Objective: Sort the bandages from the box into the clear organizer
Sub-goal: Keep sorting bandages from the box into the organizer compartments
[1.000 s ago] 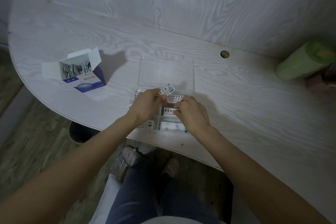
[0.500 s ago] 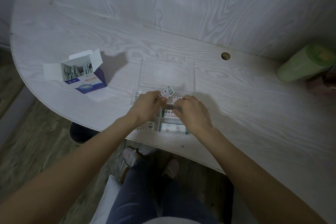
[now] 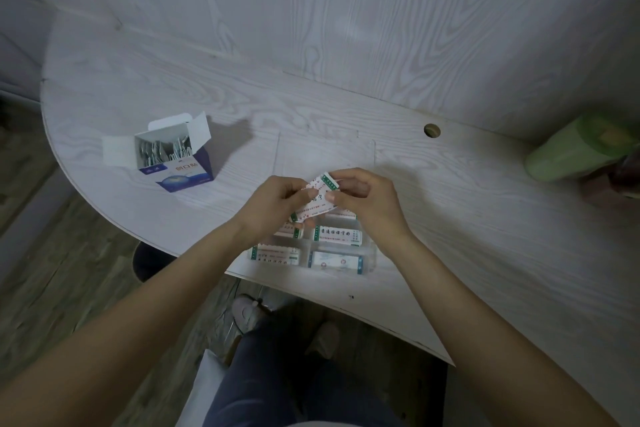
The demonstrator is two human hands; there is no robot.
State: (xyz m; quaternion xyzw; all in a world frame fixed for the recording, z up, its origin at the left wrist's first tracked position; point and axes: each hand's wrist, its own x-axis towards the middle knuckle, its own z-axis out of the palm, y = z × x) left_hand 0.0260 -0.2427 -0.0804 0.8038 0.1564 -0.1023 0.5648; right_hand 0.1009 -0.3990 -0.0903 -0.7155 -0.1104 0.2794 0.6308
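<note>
A small stack of white bandages (image 3: 320, 198) with green ends is held just above the clear organizer (image 3: 371, 253). My left hand (image 3: 273, 206) grips the stack's lower end and my right hand (image 3: 367, 201) pinches its upper end. Bandages lie flat in the organizer's near compartments (image 3: 337, 236); the far compartments are hidden by my hands. Its clear lid (image 3: 325, 156) lies open behind. The open blue and white bandage box (image 3: 173, 156) stands to the left, with several wrapped bandages upright inside.
The white wood-grain table (image 3: 485, 236) curves along its near edge, and a wall panel rises behind it. A cable hole (image 3: 432, 130) sits at the back right. A green roll (image 3: 581, 149) lies at the far right. My legs and shoes show below the table edge.
My right hand has lifted out of the organizer and taken the upper end of the bandages that my left hand held. Both hands now hold the stack a little higher.
</note>
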